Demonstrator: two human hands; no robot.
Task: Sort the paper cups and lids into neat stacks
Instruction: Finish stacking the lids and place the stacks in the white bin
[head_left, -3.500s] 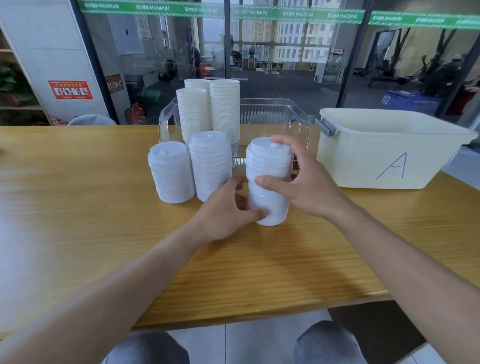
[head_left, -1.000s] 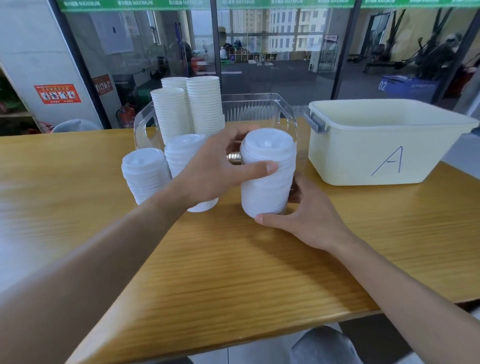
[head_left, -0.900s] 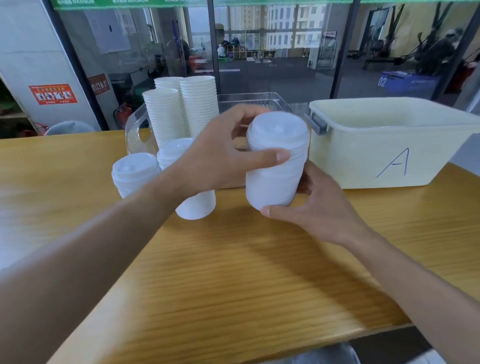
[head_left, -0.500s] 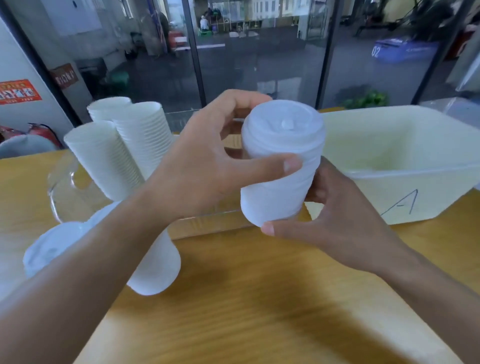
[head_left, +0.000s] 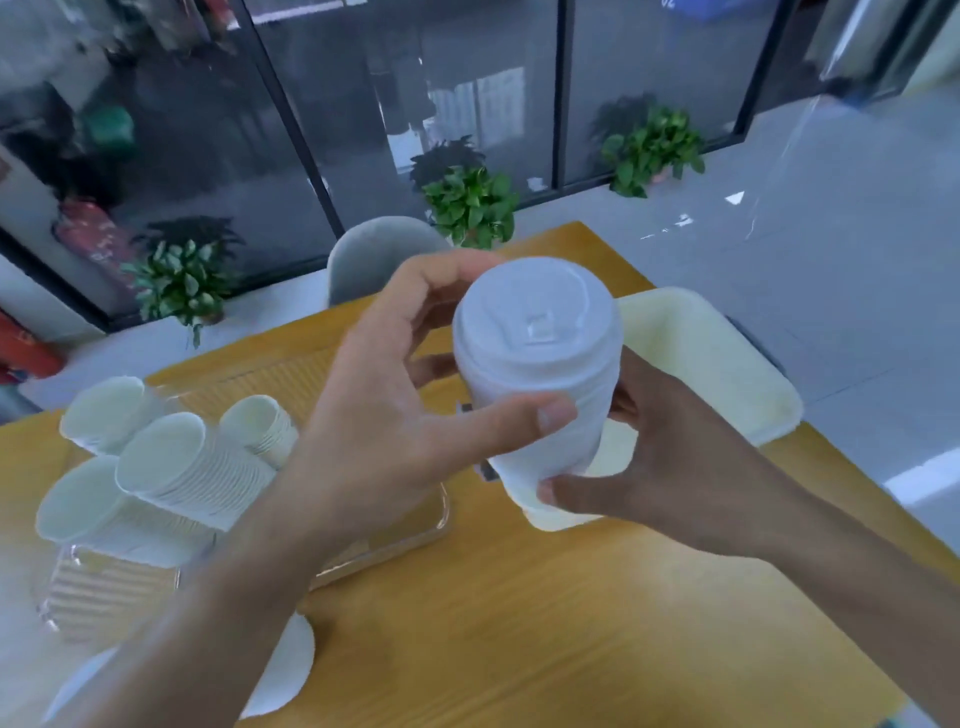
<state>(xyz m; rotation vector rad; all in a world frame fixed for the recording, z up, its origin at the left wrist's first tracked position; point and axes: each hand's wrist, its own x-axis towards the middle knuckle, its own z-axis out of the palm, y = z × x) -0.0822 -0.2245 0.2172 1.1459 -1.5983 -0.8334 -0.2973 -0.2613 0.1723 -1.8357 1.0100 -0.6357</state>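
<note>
White lid stack (head_left: 537, 364), white cups (head_left: 161, 457), cream bin (head_left: 727, 374), grained yellow-brown table (head_left: 571, 623), green plants (head_left: 470, 208).

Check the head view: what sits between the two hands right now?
In the head view, the white stack of lids sits between them: the left hand grips its upper side, the right hand cups its lower end, above the wooden table.

Cup stacks (head_left: 171, 467) seemingly crowding left

Wooden table (head_left: 545, 623); clear tray (head_left: 395, 540); cream bin (head_left: 727, 364)
</note>
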